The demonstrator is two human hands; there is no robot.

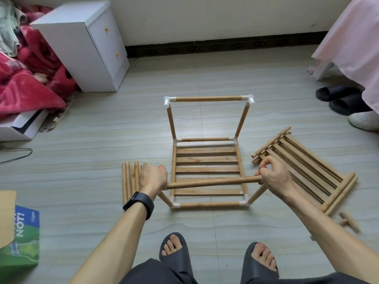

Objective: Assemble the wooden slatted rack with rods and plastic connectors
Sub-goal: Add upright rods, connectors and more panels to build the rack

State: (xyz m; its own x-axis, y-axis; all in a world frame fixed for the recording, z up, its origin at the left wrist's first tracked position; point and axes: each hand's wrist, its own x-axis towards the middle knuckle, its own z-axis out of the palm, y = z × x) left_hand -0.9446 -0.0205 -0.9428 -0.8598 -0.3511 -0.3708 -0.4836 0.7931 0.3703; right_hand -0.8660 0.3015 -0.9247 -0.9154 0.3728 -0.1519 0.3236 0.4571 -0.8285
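A part-built rack [207,160] stands on the floor: a slatted wooden shelf framed by rods and white plastic connectors [169,101], with upright rods rising at the far end. I hold one wooden rod [211,183] level above the near end of the shelf. My left hand [152,178] grips its left end, my right hand [274,175] grips its right end. Whether a connector sits inside either hand is hidden. Two short rods slant out from the near corner connectors under my hands.
Several loose rods [130,181] lie left of the rack. A second slatted panel [307,169] and a small wooden piece [348,221] lie to the right. A white cabinet [86,48], red blankets, boxes [20,232], black slippers [340,97] and my own feet ring the floor.
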